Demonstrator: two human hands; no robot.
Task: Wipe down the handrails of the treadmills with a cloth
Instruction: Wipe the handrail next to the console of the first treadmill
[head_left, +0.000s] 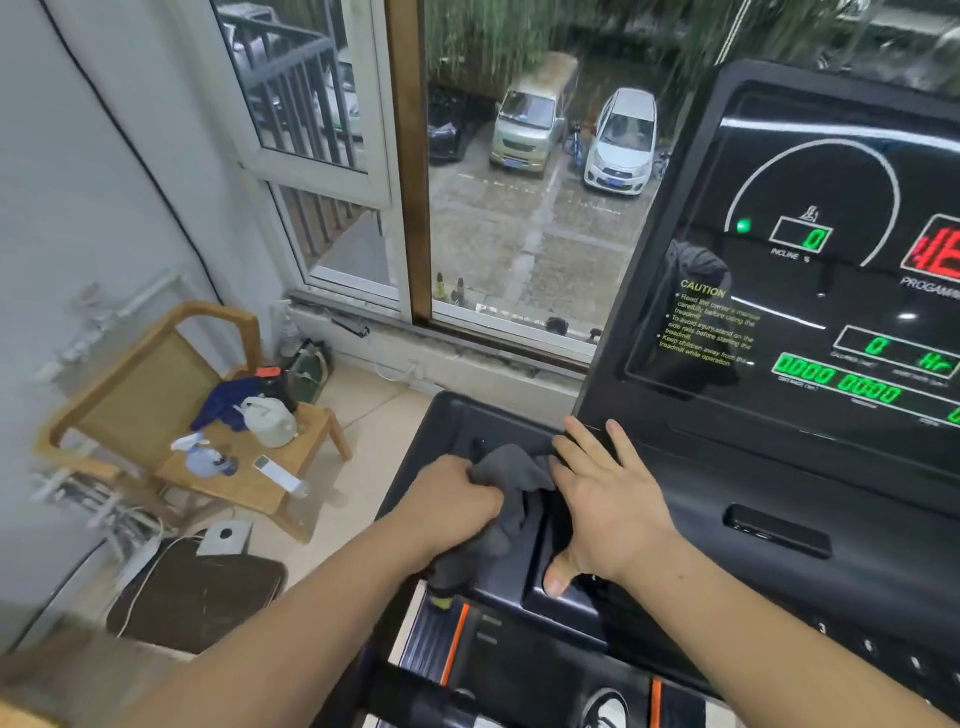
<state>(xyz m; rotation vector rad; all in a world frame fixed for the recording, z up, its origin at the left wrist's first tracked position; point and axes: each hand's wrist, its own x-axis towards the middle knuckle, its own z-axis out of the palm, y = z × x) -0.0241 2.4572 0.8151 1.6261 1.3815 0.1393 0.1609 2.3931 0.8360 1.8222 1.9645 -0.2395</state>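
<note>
A dark grey cloth (511, 493) lies bunched on the black treadmill console's left tray (467, 421). My left hand (449, 499) grips the cloth, fingers curled into it, above the left handrail grip (447, 577), which is mostly hidden under the hand and cloth. My right hand (605, 499) rests flat on the console beside the cloth, fingers spread and straight, thumb down on a black raised panel (561, 597). The fingertips touch the cloth's right edge.
The lit treadmill display (831, 291) rises at the right. A wooden chair (171, 415) at the left holds a spray bottle, a white jug and blue fabric. A window (519, 208) faces parked cars. A dark mat (197, 592) lies on the tiled floor.
</note>
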